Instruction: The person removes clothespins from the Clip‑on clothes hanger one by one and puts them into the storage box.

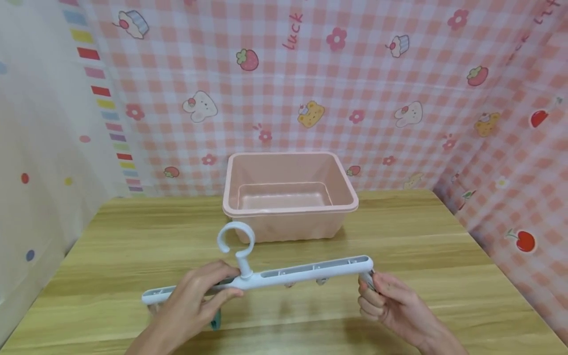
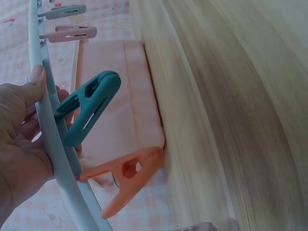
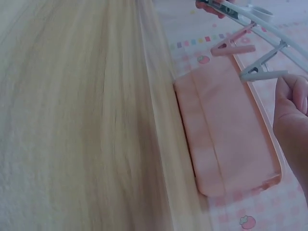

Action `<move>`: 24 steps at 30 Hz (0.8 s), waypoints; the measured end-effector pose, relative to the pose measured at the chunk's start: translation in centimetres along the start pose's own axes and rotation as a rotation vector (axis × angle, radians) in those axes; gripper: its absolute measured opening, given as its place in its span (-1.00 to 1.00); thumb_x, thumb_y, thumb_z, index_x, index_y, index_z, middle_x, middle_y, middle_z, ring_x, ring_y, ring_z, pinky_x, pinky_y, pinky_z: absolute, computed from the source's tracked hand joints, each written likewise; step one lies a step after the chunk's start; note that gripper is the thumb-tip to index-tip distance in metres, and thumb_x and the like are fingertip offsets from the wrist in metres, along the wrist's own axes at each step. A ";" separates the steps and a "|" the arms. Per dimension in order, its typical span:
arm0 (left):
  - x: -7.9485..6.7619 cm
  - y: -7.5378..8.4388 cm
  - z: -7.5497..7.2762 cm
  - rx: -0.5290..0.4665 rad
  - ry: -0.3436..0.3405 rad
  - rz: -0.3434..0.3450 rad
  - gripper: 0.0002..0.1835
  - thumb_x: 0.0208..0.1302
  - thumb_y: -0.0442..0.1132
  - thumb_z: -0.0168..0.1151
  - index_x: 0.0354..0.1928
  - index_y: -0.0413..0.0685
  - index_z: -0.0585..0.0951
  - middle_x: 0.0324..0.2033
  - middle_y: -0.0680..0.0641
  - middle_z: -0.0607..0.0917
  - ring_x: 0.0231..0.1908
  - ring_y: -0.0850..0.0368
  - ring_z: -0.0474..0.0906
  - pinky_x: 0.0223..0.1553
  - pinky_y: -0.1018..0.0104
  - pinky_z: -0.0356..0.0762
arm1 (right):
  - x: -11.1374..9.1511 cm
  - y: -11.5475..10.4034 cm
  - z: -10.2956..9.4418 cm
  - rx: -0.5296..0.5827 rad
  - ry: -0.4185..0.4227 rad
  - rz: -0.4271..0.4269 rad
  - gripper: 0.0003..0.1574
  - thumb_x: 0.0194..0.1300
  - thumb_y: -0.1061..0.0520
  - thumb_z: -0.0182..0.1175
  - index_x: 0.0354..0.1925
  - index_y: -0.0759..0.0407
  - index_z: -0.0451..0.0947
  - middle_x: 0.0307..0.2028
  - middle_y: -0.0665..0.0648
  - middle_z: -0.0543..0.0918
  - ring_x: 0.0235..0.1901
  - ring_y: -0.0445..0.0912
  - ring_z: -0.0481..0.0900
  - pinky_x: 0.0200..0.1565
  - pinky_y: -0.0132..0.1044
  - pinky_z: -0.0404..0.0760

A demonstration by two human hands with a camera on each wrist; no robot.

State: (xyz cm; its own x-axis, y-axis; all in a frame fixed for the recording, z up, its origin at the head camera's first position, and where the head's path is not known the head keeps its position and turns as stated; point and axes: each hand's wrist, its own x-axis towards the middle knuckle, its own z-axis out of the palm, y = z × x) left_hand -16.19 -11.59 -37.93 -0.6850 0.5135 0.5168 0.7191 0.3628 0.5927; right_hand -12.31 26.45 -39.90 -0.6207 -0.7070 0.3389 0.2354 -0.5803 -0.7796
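A white plastic clip hanger (image 1: 310,276) is held level above the table, its round hook (image 1: 251,236) pointing up. My left hand (image 1: 191,296) grips the bar just left of the hook, thumb on the near side. At the bar's right end, my right hand (image 1: 395,305) pinches a greyish clothespin (image 1: 367,280) between thumb and fingers; most of that pin is hidden. Below the bar hang a teal clothespin (image 2: 109,86) and an orange clothespin (image 2: 139,174) near the left hand. Farther right hang a pink clothespin (image 3: 236,49) and a grey-blue clothespin (image 3: 264,75).
Behind the hanger, a pink plastic basin (image 1: 288,226) stands at the back of the wooden table (image 1: 155,231). Checked pink cloth (image 1: 284,98) covers the back and right sides, and a dotted pale cloth (image 1: 44,148) hangs at the left.
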 end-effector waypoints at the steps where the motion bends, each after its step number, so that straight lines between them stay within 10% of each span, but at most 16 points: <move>1: 0.0 0.0 0.0 -0.001 0.000 0.000 -0.82 0.24 -0.28 0.39 -0.11 0.03 0.70 -0.20 0.15 0.75 -0.22 0.46 0.62 -0.24 0.48 0.70 | 0.0 0.0 -0.1 -0.013 -0.003 -0.003 -0.31 0.63 0.17 -0.73 0.12 0.20 0.40 -0.46 0.05 0.06 -0.49 -0.13 0.02 -0.37 -0.32 0.02; 11: -0.2 0.2 0.1 0.009 0.011 0.000 -0.82 0.24 -0.27 0.39 -0.12 0.05 0.69 -0.25 0.19 0.74 -0.28 0.47 0.59 -0.29 0.52 0.66 | 1.0 0.5 0.5 -0.409 0.139 -0.199 -0.51 0.58 0.37 -0.61 0.01 0.22 0.30 -0.48 0.07 0.05 -0.51 -0.06 0.00 -0.39 -0.22 -0.01; 17: 0.1 0.7 0.4 -0.021 -0.053 -0.064 -0.85 0.31 -0.20 0.33 -0.10 0.05 0.69 -0.22 0.15 0.77 -0.31 0.46 0.55 -0.36 0.49 0.61 | 2.1 2.1 1.3 -0.756 0.406 -0.399 -0.60 0.53 0.48 -0.41 -0.01 0.18 0.31 -0.48 0.09 0.08 -0.48 -0.02 0.05 -0.42 -0.21 0.06; 24: 0.0 0.7 0.6 -0.060 -0.061 -0.034 -0.89 0.33 -0.22 0.31 -0.13 0.04 0.70 -0.34 0.18 0.69 -0.45 0.52 0.39 -0.53 0.54 0.47 | 2.5 2.9 1.9 -1.048 0.768 -0.393 -0.76 0.52 0.45 -0.18 -0.04 0.26 0.37 -0.38 -0.08 0.36 -0.32 -0.27 0.38 -0.22 -0.51 0.44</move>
State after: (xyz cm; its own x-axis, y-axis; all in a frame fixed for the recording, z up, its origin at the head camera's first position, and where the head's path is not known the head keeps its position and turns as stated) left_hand -15.66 -10.86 -37.89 -0.6990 0.5487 0.4587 0.6864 0.3346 0.6457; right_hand -11.82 22.25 -40.30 -0.8526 0.0339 0.5215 -0.5135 0.1312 -0.8480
